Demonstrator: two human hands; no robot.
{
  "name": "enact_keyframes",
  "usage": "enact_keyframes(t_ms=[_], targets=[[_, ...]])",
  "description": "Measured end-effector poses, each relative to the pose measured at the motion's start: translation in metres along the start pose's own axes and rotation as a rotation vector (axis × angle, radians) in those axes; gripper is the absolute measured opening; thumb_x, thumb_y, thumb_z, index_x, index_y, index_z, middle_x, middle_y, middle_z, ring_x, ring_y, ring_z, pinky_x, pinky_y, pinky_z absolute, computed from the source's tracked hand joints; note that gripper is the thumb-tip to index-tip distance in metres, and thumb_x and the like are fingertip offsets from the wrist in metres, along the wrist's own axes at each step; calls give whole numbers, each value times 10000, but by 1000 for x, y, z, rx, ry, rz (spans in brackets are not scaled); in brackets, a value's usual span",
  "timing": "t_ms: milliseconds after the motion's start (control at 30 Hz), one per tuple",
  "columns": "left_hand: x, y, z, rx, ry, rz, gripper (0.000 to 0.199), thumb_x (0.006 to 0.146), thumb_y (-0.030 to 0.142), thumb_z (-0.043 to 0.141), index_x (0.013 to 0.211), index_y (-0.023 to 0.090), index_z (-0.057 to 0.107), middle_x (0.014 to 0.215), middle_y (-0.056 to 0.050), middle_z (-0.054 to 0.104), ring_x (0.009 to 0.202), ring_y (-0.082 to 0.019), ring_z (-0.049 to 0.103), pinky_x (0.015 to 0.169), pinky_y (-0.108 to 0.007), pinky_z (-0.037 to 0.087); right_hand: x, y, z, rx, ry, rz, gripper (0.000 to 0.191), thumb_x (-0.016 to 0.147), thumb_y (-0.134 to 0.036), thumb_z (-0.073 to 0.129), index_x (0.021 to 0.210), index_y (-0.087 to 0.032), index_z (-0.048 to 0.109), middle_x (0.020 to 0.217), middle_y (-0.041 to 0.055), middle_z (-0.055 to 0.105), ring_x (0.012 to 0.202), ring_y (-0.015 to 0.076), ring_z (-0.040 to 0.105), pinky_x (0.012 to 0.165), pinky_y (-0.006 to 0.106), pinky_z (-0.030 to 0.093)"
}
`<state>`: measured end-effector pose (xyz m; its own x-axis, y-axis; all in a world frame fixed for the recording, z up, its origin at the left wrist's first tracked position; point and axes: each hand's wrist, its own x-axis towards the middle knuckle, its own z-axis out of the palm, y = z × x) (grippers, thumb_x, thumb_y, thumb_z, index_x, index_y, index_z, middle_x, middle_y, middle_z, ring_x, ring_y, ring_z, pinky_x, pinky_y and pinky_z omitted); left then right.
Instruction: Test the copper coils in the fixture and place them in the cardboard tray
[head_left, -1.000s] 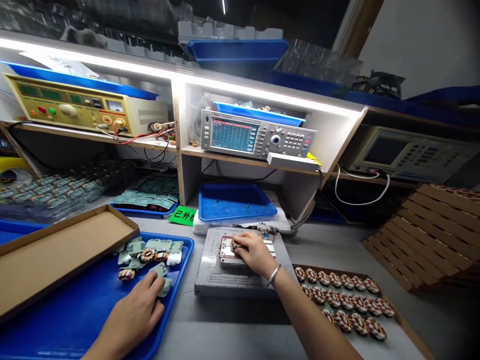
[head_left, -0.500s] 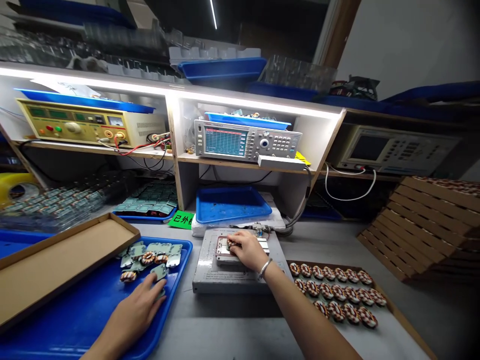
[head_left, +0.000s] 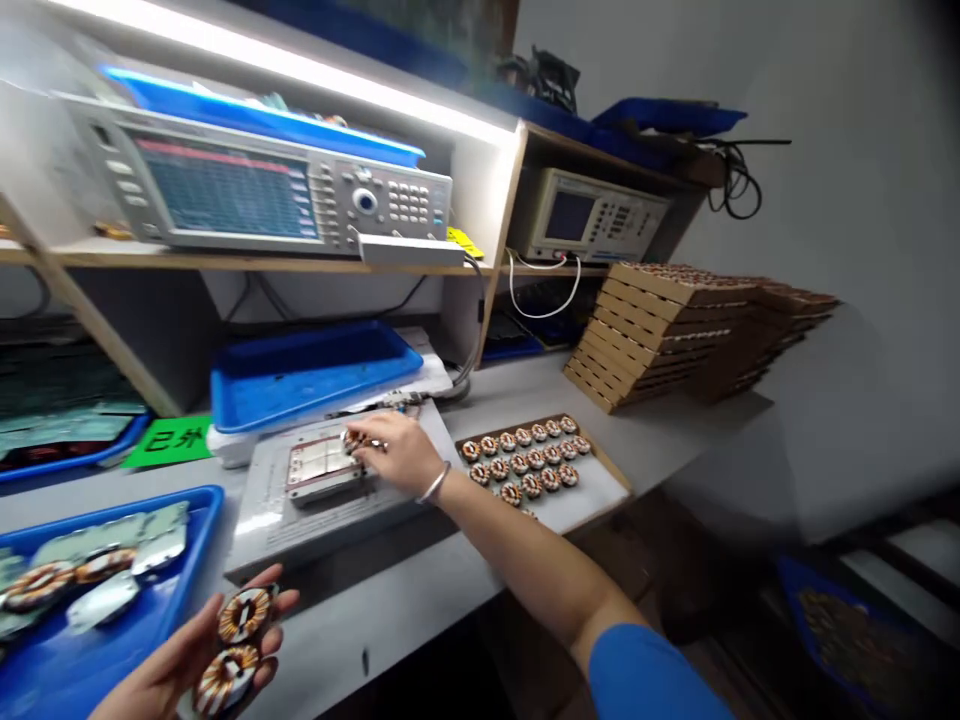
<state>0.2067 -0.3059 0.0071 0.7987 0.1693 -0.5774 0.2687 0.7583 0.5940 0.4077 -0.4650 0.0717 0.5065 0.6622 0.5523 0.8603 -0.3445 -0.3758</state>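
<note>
Two copper-wound ring coils (head_left: 244, 614) rest in my left hand (head_left: 202, 640), palm up, fingers curled around them, in front of the grey metal box. My right hand (head_left: 397, 452) pinches another ring coil (head_left: 352, 442) at the right end of the silver test fixture (head_left: 319, 462), which sits on the grey box (head_left: 262, 520). Right of that box, a cardboard tray (head_left: 600, 507) holds rows of similar coils. At the left, the blue tray (head_left: 196, 560) contains green plates and coils.
Behind the fixture lies a blue tray (head_left: 322, 372). A meter with a screen (head_left: 225, 190) stands on the shelf above. Stacked cardboard trays (head_left: 630, 330) stand at the back right. Grey cables (head_left: 476, 330) hang beside the shelf post.
The view has swung right and closer. My left hand has left the blue tray and turned up with two coils. My right hand has shifted to the fixture's right end with its coil.
</note>
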Motion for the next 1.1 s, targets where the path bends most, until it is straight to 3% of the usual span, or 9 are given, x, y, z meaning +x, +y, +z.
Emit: enact_keyframes(t_ms=[100, 200, 267, 367, 533, 833, 967, 1100], targets=[[9, -19, 14, 11, -59, -150, 568, 692, 133, 599, 1238, 237, 479, 965, -106, 675, 645, -228, 652, 551, -381, 573, -46, 22, -62, 65, 182, 67, 398, 785, -208, 565, 1179, -222, 515, 1087, 30, 598, 1027, 144, 520, 947, 296, 397], [21, -28, 22, 9, -72, -244, 575, 696, 177, 611, 1249, 252, 472, 1038, -118, 659, 641, -239, 656, 546, -385, 574, -106, 59, -129, 12, 221, 351, 574, 753, -189, 576, 1291, -249, 386, 1017, 21, 616, 874, 141, 577, 845, 311, 465], [28, -33, 26, 22, -68, -269, 582, 691, 184, 617, 1249, 262, 473, 1065, -115, 653, 671, -251, 661, 544, -368, 575, -147, 86, -162, -131, 252, 543, 516, 721, -187, 591, 1222, -231, 475, 1023, 41, 619, 885, 163, 579, 845, 332, 463], [37, -41, 33, 44, -67, -300, 591, 698, 186, 606, 1262, 275, 457, 1077, -100, 654, 720, -259, 663, 570, -351, 578, -198, 116, -187, -294, 171, 669, 348, 714, -146, 555, 1055, -194, 601, 1061, 67, 613, 967, 200, 559, 897, 366, 433], [43, -51, 38, 74, -73, -344, 614, 720, 214, 572, 1305, 273, 398, 1077, -98, 655, 751, -270, 661, 570, -346, 577, -233, 134, -185, -347, 1, 675, 330, 706, -95, 523, 1008, -183, 623, 1072, 67, 619, 1005, 209, 545, 933, 387, 406], [37, -49, 34, 48, -137, -330, 589, 764, 241, 535, 1319, 324, 357, 1116, -65, 640, 749, -239, 659, 571, -332, 575, -234, 145, -175, -347, -23, 638, 333, 733, -108, 510, 1043, -175, 612, 1118, 85, 565, 1056, 201, 516, 971, 374, 393], [33, -48, 34, 49, -160, -301, 575, 760, 170, 557, 1305, 256, 394, 1132, -112, 625, 762, -233, 658, 578, -321, 573, -220, 121, -176, -487, -8, 625, 370, 726, -112, 529, 1080, -192, 597, 1167, 94, 519, 1083, 232, 488, 972, 409, 384], [31, -46, 38, 130, -186, -249, 544, 773, 126, 540, 1298, 180, 405, 1107, -166, 626, 806, -258, 657, 579, -328, 573, -187, 80, -163, -453, 46, 462, 329, 793, -145, 481, 1102, -212, 574, 1132, 62, 543, 1073, 200, 481, 963, 364, 381]])
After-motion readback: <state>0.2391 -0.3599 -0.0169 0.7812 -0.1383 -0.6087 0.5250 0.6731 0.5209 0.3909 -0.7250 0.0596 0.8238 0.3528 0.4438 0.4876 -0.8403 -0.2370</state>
